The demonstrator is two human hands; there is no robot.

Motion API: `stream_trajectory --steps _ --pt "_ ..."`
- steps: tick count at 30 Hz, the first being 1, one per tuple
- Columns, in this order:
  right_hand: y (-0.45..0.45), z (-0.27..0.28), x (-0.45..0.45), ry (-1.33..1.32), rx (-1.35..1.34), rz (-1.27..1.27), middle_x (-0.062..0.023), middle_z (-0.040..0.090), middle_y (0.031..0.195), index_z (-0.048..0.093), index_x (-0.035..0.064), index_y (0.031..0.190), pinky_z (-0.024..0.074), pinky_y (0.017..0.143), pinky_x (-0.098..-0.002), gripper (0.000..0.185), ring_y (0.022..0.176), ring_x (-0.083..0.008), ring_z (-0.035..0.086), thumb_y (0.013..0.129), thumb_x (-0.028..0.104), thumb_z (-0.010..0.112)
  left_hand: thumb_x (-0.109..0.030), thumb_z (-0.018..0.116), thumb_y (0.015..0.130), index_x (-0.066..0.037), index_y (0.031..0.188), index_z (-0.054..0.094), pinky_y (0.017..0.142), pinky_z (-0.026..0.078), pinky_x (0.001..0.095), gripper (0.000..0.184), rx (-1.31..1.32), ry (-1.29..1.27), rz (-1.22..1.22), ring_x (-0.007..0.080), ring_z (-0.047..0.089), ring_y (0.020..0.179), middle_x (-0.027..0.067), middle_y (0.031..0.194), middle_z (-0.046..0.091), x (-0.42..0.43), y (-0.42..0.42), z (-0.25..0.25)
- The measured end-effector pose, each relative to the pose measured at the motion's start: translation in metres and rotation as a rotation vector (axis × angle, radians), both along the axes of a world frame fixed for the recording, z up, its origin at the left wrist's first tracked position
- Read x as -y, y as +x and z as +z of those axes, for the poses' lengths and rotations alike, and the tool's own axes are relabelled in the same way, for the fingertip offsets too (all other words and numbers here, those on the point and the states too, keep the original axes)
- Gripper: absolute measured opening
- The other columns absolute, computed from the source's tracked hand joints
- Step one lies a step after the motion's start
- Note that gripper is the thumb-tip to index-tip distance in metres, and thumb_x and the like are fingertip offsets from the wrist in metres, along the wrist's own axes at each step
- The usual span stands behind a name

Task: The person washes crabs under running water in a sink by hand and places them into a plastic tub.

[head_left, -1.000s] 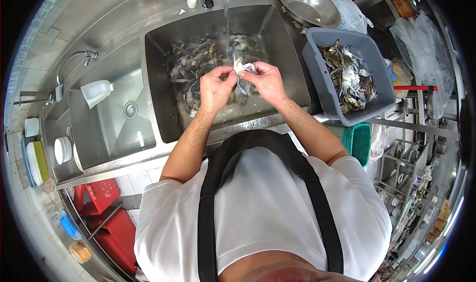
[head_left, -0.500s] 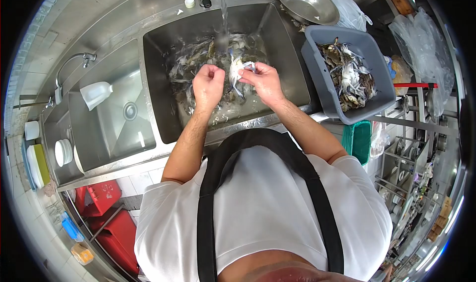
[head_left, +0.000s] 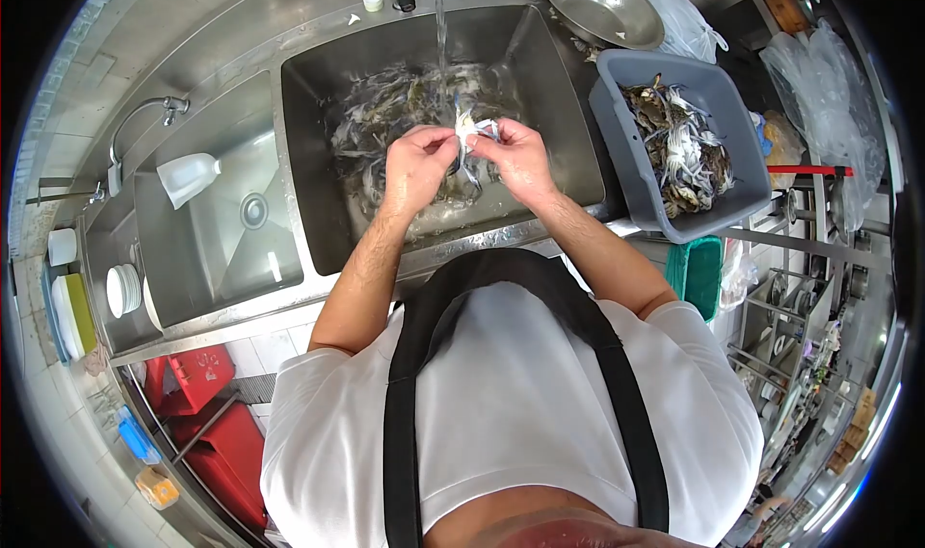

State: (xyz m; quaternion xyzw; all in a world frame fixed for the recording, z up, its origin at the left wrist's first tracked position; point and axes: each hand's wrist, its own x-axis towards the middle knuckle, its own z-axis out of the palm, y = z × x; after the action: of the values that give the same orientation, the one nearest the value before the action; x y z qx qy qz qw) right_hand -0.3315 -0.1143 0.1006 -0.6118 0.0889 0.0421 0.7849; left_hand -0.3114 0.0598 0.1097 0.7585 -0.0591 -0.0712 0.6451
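Over the sink basin, my right hand grips a small crab with a white underside and bluish legs. My left hand is closed at the crab's left side, thumb and fingertips pinched against its edge. Below and behind both hands, many crabs lie in murky water. A stream of water falls from the faucet just behind the held crab. To the right of the basin, a grey tub holds a pile of crabs.
A metal bowl and a white plastic bag sit behind the grey tub. The left basin contains a white plastic scoop. Stacked white dishes stand farther left. A green bin is below the tub.
Half a second ago my left hand was apart from the crab, a little to the left, in a fist. Now it is back at the crab's edge. My right hand has kept its hold.
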Motion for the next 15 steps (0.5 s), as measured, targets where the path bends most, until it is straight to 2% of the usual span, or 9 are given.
stream_trajectory --steps 5,7,10,15 --pt "0.001 0.0013 0.0016 -0.091 0.038 0.005 -0.0003 0.066 0.079 0.067 -0.0014 0.088 0.047 0.064 -0.0228 0.01 0.072 -0.0054 0.057 0.086 0.006 0.073 -0.012 0.07 0.085 0.003 0.098 0.072 0.075 0.051 0.0254 0.02 0.008 0.041 -0.047 0.0107 0.064 0.081 0.0059 0.092 0.07 -0.001 0.0062 0.0021" --pt "0.0035 -0.0021 0.0042 -0.271 0.098 0.013 0.0029 0.061 0.073 0.066 -0.0001 0.082 0.0413 0.059 -0.0232 0.012 0.066 -0.0036 0.049 0.084 0.008 0.074 -0.013 0.071 0.084 0.003 0.098 0.072 0.074 0.051 0.0256 0.021 -0.028 0.059 -0.044 0.0101 0.064 0.078 0.0056 0.088 0.07 0.0006 0.0079 0.0051" --pt "0.0029 0.0016 0.0036 -0.265 0.085 0.003 0.0048 0.057 0.069 0.065 0.0007 0.079 0.0374 0.056 -0.0237 0.014 0.064 -0.0031 0.044 0.084 0.009 0.075 -0.011 0.07 0.083 0.004 0.095 0.071 0.072 0.052 0.025 0.019 -0.027 0.056 -0.019 0.0093 0.064 0.076 0.0054 0.085 0.071 0.004 0.0076 0.0015" --pt "0.0039 -0.0006 -0.0028 -0.236 0.097 -0.002 0.0042 0.059 0.071 0.065 0.0 0.08 0.0399 0.057 -0.0231 0.013 0.065 -0.0031 0.047 0.084 0.007 0.074 -0.008 0.068 0.083 0.004 0.094 0.069 0.071 0.052 0.0243 0.016 -0.069 0.055 0.087 0.0085 0.063 0.075 0.0049 0.082 0.07 0.0078 0.0097 0.0019"
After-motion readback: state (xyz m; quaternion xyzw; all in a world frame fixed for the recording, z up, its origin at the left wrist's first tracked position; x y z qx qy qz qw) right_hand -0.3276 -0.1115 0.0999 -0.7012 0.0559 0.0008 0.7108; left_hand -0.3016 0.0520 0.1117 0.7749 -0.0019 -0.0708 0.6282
